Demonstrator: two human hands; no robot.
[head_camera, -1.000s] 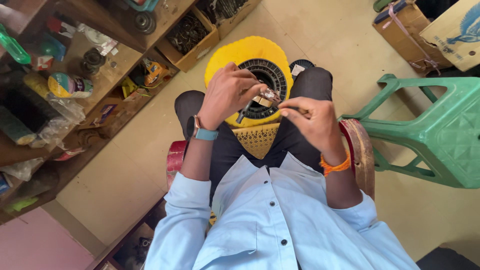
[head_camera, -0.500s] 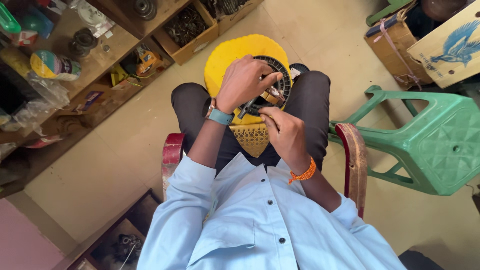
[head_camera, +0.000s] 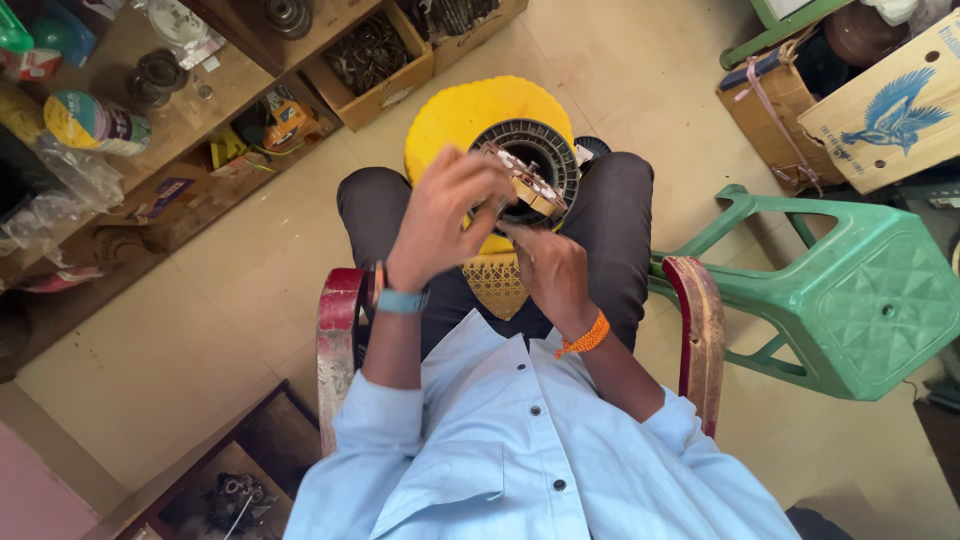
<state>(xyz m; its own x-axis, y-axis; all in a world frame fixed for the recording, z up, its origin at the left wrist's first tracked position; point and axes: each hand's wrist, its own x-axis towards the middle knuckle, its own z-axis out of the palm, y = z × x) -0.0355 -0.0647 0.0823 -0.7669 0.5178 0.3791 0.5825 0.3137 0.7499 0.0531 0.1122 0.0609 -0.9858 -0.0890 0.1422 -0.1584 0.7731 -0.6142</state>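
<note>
Since the earlier frame your left hand (head_camera: 445, 225) has risen over the stator (head_camera: 530, 170) on your lap. It grips the ring's near-left rim; the right hand (head_camera: 555, 275), just nearer, pinches at its near edge.

I see soft, even daylight with only weak shadows. My left hand (head_camera: 445, 225) is slightly blurred; edges bend outward.
</note>
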